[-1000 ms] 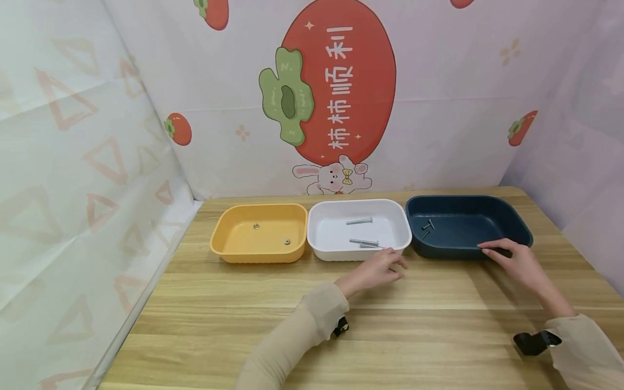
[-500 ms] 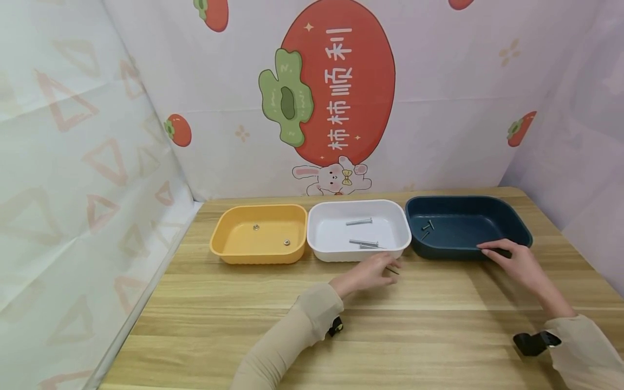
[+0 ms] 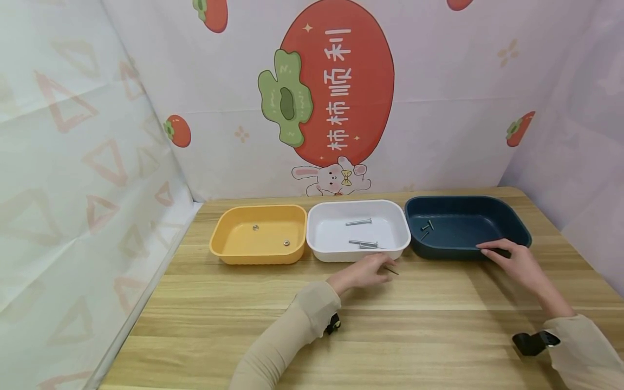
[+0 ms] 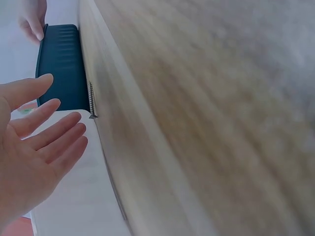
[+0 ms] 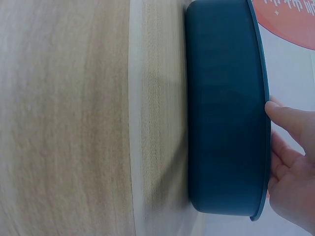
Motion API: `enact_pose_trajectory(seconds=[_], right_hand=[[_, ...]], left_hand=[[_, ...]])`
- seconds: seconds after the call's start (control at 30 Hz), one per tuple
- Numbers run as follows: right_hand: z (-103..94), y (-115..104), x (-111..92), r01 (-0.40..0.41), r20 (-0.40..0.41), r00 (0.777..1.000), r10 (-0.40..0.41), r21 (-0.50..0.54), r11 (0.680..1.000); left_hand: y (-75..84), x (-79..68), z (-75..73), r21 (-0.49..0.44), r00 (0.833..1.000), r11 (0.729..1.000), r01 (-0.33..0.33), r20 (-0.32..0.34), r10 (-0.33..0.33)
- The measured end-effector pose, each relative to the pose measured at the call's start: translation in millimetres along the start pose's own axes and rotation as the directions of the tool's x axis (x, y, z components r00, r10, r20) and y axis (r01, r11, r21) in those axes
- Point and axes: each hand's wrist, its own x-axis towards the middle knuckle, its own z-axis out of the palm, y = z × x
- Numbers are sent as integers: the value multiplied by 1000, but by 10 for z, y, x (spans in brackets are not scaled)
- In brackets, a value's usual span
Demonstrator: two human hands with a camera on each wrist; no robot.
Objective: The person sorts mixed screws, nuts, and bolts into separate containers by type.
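Observation:
My left hand (image 3: 363, 272) hovers low over the table in front of the white tray (image 3: 319, 254), fingers relaxed and apart in the left wrist view. Close by its fingertips, a screw (image 3: 392, 271) lies on the wooden table; the left wrist view shows its threaded shank and flared head (image 4: 92, 116). My right hand (image 3: 519, 265) pinches the near rim of the dark blue tray (image 3: 439, 252), thumb (image 5: 275, 109) outside and fingers over the inner side. Several small dark screws (image 3: 427, 227) lie at the left inside that tray.
Several long silver bolts (image 3: 363, 242) lie in the white tray. Left of it stands a yellow tray (image 3: 263, 259) with two nuts (image 3: 286, 243). The three trays form a row along the back of the wooden table (image 3: 414, 336), before a printed cloth backdrop (image 3: 429, 135).
My left hand has drawn back slightly to the left, and the screw on the table has come into sight by its fingertips. My right hand stays at the dark blue tray's rim.

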Motion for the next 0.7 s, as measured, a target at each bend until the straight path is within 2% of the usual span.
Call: enact_pose_trajectory(seconds=[0.3, 0.5, 0.7], right_hand=[[-4, -8, -2, -3, 5, 1000, 3, -5, 1000], [9, 6, 0, -34, 3, 999, 34, 2, 999], [-5, -21, -6, -5, 9, 1000, 5, -9, 1000]], left_hand=[[-31, 22, 0, -3, 1000, 1000, 15, 23, -15], [-44, 39, 12, -3, 999, 1000, 24, 34, -24], [-48, 45, 18, 30, 999, 999, 16, 51, -17]])
